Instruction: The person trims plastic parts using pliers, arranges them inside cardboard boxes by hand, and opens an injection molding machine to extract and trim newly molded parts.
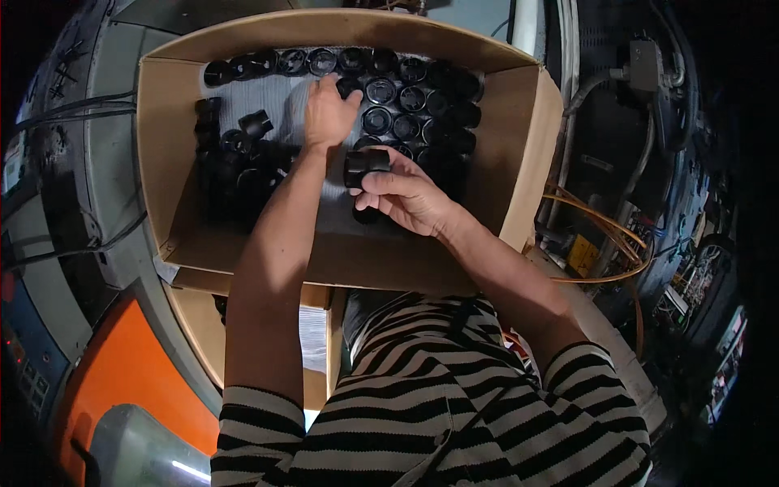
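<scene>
Inside a large open cardboard box [341,264] stand many black round plastic caps [380,90], in rows along the far side and at the right. My left hand [329,114] reaches into the box near the far row, its thumb and fingers round a black cap [349,86]. Closer to me, my right hand [414,195] is raised over the box and pinches another black cap [365,168] between thumb and fingers, tilted sideways. More caps, one lying on its side [256,123], are loosely heaped at the left; my left forearm partly hides them.
White ribbed sheeting [268,93] lines the box floor. Below it, a second cardboard box [199,325] stands close to my body. An orange and grey machine [134,357] is at the left. Orange cables [617,219] and machinery line the right.
</scene>
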